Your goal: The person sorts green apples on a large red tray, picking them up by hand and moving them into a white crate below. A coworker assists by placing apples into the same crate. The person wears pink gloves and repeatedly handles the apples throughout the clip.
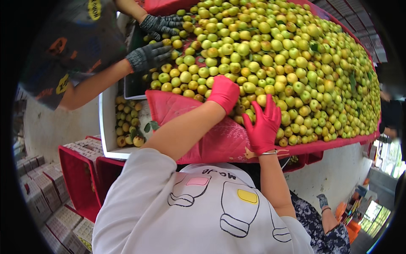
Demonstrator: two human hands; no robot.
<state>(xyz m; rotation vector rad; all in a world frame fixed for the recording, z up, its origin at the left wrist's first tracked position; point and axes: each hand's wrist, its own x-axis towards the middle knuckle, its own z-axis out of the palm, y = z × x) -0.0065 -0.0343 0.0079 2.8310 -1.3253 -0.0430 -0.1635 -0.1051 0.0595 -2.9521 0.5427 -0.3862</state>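
Observation:
A large heap of small green-yellow round fruit (253, 66) covers the table before me. My left hand (224, 94), in a pink glove, is curled down at the heap's near edge. Its fingertips are hidden, so I cannot tell whether it has a fruit in it. To its right, my right hand (264, 124), also pink-gloved, lies over the near fruit with thumb and fingers apart. A yellowish fruit (261, 100) sits by its fingertips. Under my left forearm, a red quilted cloth (203, 139) covers the table's near edge.
At the upper left, a co-worker's grey-gloved hands (152, 55) reach over the fruit by a dark tray (127, 85). A white bin (106, 130) holds some fruit and leaves. Red-lined crates (77, 181) stand lower left. Another person's gloved hand (322, 200) shows lower right.

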